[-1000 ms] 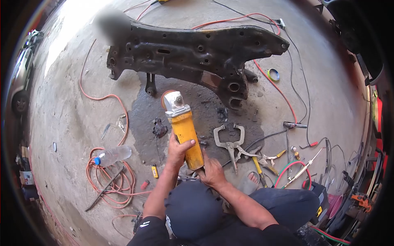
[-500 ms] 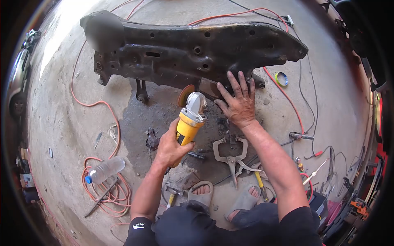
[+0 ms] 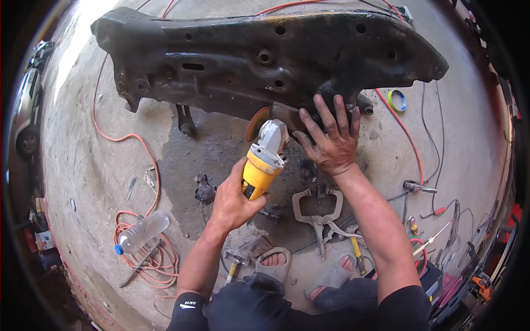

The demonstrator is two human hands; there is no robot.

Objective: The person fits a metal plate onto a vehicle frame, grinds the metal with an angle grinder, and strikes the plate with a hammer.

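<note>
My left hand (image 3: 234,201) is wrapped around the yellow body of an angle grinder (image 3: 259,175). Its brownish disc (image 3: 257,124) stands at the lower edge of a large dark metal frame part (image 3: 232,71); whether it touches cannot be told. My right hand (image 3: 334,144) lies with spread fingers against the same part, just right of the grinder head. Beside the disc, a patch on the edge looks smoother and browner than the rest. The metal part has several round holes and a slot, and stands tilted over the floor.
Locking clamp pliers (image 3: 318,212) lie on the stained concrete before my feet, with hammers (image 3: 234,265) nearby. A plastic bottle (image 3: 142,231) rests by a coiled orange hose (image 3: 160,270) on the left. A tape roll (image 3: 396,100) and cables lie to the right.
The metal part appears larger, its right end further right and its lower edge nearer me. The grinder and my right hand have shifted slightly right with it.
</note>
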